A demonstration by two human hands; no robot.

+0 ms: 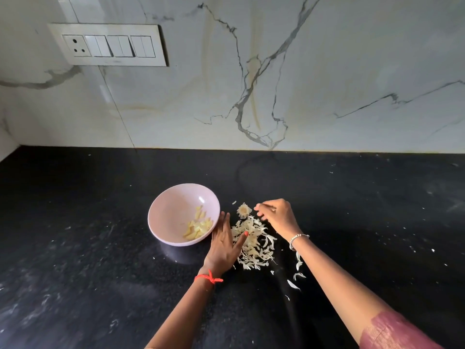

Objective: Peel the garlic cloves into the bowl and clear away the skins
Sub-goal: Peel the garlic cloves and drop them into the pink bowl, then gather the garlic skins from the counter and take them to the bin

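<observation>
Head view, black counter (75, 222). Pale pink bowl (161, 205) stands left of centre and holds the peeled garlic cloves (198, 225), heaped against its near-right inner wall. Skins (254, 243) lie in a loose pile on the counter just right of the bowl. A dried garlic root base (243, 210) sits at the far end of the pile. A few stray skin pieces (298, 270) trail off to the near right. Left hand (224, 245): flat, fingers straight and together, set between bowl and pile, fingertips beside the bowl's right wall, thumb spread over the skins; grasping nothing. Red thread (208, 278) on that wrist. Right hand (276, 217): over the far-right edge of the pile, fingers bent downward toward the skins; cannot tell whether it holds any. Beaded bracelet (297, 239) on that wrist. Behind: veined marble wall (302, 71), switch plate (108, 45) at far left.
</observation>
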